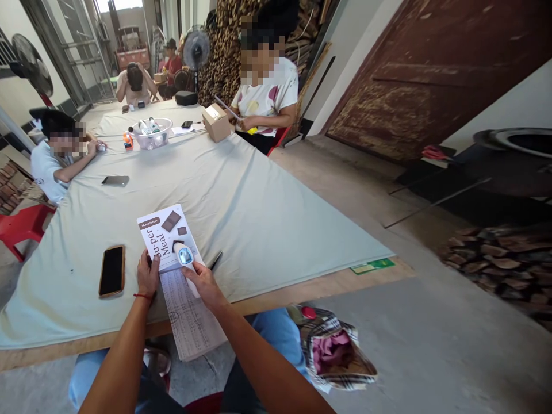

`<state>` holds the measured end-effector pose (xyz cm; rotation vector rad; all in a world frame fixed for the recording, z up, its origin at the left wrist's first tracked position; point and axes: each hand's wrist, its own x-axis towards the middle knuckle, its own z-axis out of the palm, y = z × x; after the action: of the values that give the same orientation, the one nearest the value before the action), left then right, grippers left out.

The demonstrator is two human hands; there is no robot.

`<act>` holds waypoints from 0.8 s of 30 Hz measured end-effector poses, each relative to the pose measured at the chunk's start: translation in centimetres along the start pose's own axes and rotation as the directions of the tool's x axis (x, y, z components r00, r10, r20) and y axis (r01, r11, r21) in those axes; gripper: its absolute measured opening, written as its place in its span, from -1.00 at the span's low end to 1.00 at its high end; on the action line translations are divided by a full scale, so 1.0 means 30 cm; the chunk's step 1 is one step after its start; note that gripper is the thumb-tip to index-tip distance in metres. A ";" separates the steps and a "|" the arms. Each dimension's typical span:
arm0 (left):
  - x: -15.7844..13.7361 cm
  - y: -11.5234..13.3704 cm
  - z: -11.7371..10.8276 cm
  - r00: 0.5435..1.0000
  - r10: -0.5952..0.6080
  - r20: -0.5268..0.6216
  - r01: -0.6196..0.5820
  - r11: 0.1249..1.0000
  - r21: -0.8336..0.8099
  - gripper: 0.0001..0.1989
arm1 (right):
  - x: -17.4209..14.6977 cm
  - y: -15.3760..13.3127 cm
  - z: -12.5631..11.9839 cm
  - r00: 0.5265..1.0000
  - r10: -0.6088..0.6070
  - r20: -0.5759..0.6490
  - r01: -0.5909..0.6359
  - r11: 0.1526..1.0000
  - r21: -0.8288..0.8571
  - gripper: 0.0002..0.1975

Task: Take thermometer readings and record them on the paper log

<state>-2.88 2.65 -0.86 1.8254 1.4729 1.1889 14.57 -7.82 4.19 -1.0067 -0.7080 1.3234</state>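
A white packet (167, 237) and a white handheld device (186, 256) meet over the near edge of the table (280, 230).
From my remote seat I see my left hand (148, 277) part-closed, pinching the packet's lower left corner, and my right hand (207, 283) wrapped round the device, its dark tip over the printed face. I'd brace the packet with the left thumb, hold the device's lit screen towards me and leave the lettering uncovered. The packet reads "NutriMotion" on a brown band and, sideways, "Su-per Meal", its first letter unclear; the handwriting on the paper (194, 322), overhanging the near edge, is too small to read.
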 end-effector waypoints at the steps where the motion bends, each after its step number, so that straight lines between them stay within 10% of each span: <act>1: 0.000 0.003 -0.001 1.000 0.000 0.001 0.000 1.000 0.007 -0.52 | -0.005 -0.008 0.000 1.000 0.001 -0.007 -0.001 1.000 -0.008 -0.61; 19: 0.005 0.032 -0.014 1.000 -0.008 0.022 0.008 0.999 0.040 -0.50 | -0.101 -0.168 -0.206 0.934 -0.194 -0.300 0.101 0.949 -0.299 -0.57; 24: 0.002 0.030 -0.008 0.998 -0.028 0.053 0.030 0.999 -0.029 -0.42 | -0.041 -0.136 -0.374 0.851 -0.327 -0.411 -0.055 0.722 -0.690 -0.51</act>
<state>-2.64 2.43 0.00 1.7960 1.4400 1.1348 26.12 -10.95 3.19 -1.7836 -0.8532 0.5709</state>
